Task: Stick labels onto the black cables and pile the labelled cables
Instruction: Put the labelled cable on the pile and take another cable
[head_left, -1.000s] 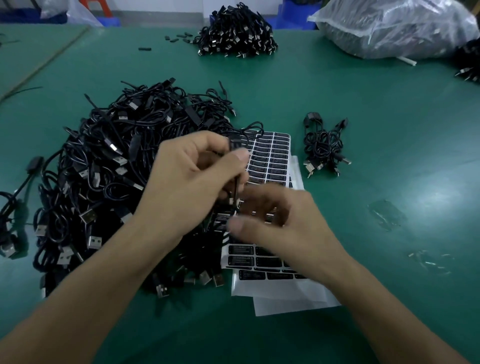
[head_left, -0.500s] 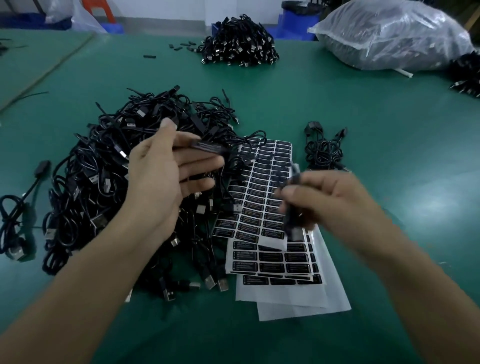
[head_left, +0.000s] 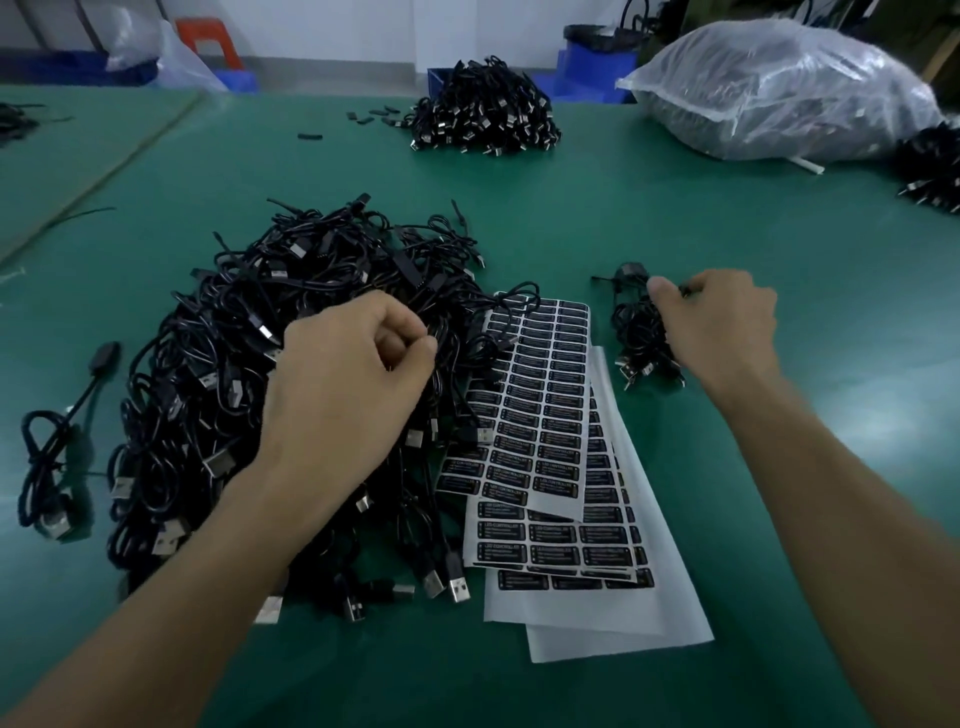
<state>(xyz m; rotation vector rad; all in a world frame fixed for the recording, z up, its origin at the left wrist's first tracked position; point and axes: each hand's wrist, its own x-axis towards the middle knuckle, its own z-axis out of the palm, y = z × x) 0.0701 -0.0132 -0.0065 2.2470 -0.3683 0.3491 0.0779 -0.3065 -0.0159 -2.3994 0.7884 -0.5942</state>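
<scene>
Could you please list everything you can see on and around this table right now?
big cable pile: one, black, left of centre.
label sheets: several overlapping, white with black labels, centre.
small cable pile: one, black, right of the sheets.
far cable pile: one, black, back centre.
edge cable pile: one, black, far right, cut off.
loose cable: one, black, left edge.
small pieces: a few, black, beside the far pile.
plastic bag: one, clear, back right.
table: one, green, under everything.
left hand: one, pinching a cable in the big pile.
right hand: one, gripping a cable on the small pile.
</scene>
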